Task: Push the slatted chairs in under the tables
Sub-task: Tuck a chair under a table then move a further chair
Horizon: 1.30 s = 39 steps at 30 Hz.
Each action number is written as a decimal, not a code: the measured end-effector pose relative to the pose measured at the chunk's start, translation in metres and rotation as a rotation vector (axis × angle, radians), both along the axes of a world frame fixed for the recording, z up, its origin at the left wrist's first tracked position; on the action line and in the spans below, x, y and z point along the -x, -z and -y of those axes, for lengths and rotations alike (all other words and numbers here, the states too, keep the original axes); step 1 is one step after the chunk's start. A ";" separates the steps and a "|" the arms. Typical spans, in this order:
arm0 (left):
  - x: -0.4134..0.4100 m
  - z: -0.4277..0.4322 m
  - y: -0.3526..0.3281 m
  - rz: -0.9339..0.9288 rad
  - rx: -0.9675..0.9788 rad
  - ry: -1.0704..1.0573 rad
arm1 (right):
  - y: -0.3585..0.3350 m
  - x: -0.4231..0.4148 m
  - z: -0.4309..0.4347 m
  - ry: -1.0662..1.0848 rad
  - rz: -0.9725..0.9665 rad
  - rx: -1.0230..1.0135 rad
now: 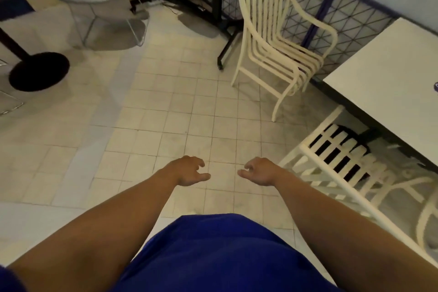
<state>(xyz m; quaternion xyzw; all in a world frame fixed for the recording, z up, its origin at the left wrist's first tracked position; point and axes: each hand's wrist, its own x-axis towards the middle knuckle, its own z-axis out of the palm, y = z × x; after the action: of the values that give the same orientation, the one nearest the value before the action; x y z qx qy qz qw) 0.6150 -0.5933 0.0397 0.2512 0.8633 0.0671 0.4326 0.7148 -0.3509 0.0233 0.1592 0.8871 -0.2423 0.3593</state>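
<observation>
With both hands, the left hand [189, 170] and right hand [259, 172], hanging loosely spread and holding nothing above the floor [166, 114], the person is facing a slatted chair [272, 38] standing apart from the tabletop [384, 73], so gripping its backrest top and sliding it squarely would probably be working best.

Cream slatted chair [277, 38] with smooth painted finish, matt white tabletop [388, 73], faintly glossy tiled floor [180, 111].

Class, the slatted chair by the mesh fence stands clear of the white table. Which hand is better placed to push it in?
Right, probably. The right hand hangs empty on the side where the slatted chair and white table stand; the left hand is farther.
</observation>
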 end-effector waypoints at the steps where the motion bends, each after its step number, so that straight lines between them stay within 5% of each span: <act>1: 0.014 0.010 -0.001 0.000 -0.002 -0.005 | 0.001 0.016 0.009 -0.003 -0.002 0.003; 16: 0.216 0.060 0.009 0.026 0.015 -0.009 | 0.009 0.232 0.058 -0.007 0.004 0.081; 28: 0.475 0.038 -0.011 0.006 0.009 -0.127 | 0.006 0.477 0.011 0.052 0.004 0.119; 39: 0.728 -0.045 -0.001 -0.012 0.010 0.173 | 0.011 0.666 -0.029 0.330 -0.069 0.094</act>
<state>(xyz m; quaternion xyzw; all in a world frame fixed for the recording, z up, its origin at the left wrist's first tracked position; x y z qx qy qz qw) -0.1135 -0.5478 0.0408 0.3231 0.8413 0.0238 0.4328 0.0484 -0.3224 0.0123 0.2774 0.8484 -0.3443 0.2911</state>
